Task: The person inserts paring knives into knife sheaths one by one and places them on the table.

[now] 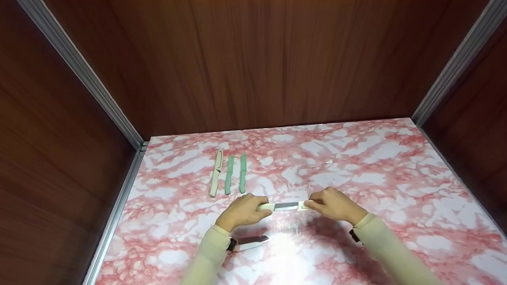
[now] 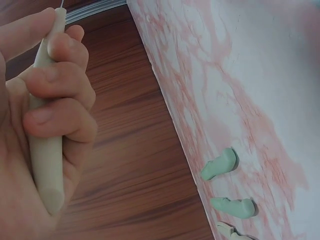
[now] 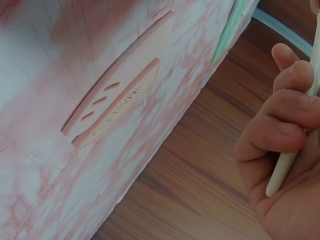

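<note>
Cream-handled metal-bladed knife (image 1: 286, 206), long axis crosswise; left hand (image 1: 243, 210) grips handle (image 1: 266, 207), right hand (image 1: 335, 204) curls round flat cream sheath (image 1: 302, 205) opposite.

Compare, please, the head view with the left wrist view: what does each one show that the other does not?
Only the head view shows the right hand, the cream cover it grips, the broad side of the blade, the sleeves and a pointed object beside the left one.

Only the left wrist view shows the palm of the left hand and the rounded end of the cream handle.

Both show the left hand gripping that handle, two green knives, another cream knife, the marbled table and wood-grain panelling.
</note>
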Motion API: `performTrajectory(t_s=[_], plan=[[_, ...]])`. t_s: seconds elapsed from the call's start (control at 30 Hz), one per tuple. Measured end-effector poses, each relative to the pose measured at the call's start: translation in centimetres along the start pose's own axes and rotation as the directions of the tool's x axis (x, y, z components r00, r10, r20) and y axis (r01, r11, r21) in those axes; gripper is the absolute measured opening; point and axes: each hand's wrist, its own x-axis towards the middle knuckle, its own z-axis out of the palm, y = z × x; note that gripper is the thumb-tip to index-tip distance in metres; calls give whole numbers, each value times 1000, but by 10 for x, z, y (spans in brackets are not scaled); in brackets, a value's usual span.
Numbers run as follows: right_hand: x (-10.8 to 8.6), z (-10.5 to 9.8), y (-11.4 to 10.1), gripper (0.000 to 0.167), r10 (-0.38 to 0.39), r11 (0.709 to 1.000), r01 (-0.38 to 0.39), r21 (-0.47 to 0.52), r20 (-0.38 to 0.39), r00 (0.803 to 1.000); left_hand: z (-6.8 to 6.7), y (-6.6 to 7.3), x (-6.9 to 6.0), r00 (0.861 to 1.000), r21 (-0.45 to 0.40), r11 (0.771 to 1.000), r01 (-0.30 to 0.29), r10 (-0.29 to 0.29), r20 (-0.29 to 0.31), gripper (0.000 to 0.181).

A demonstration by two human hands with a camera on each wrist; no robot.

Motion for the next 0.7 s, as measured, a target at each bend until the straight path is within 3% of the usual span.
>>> performTrajectory(t_s=[0.7], plan=[[3,0,-2,36,12,999,-12,36,3,1000,2,7,4,1000,-14,1000,-3,3,-9,17]])
